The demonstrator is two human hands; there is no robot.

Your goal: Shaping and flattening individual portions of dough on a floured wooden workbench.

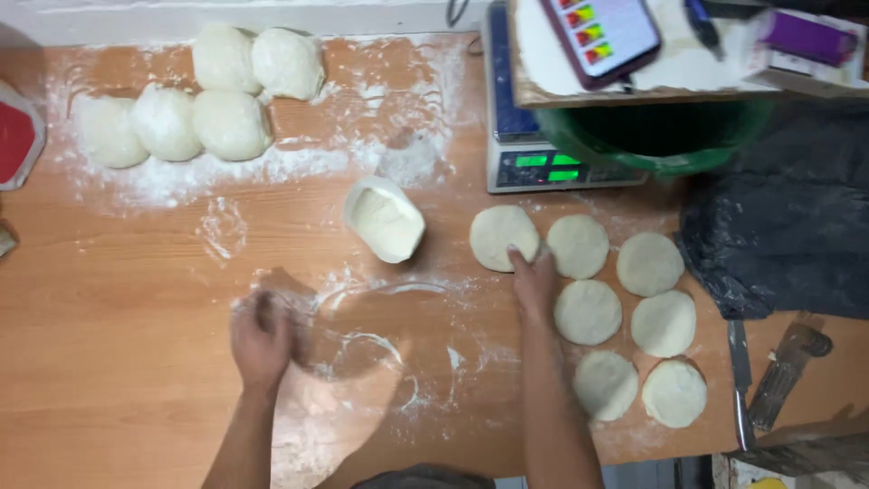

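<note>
My right hand lies flat on the wooden table, its fingertips touching the near edge of a flattened dough disc. Several more flattened dough discs lie in rows to its right. My left hand is blurred over the floured patch of the table, fingers loosely spread, holding nothing that I can see. A small white cup of flour sits tipped between the hands, further back. Several round dough balls rest in flour at the back left.
A digital scale stands at the back, with a green bowl and a board carrying a phone over it. A dark plastic bag and a knife lie right. A red-and-white object sits far left.
</note>
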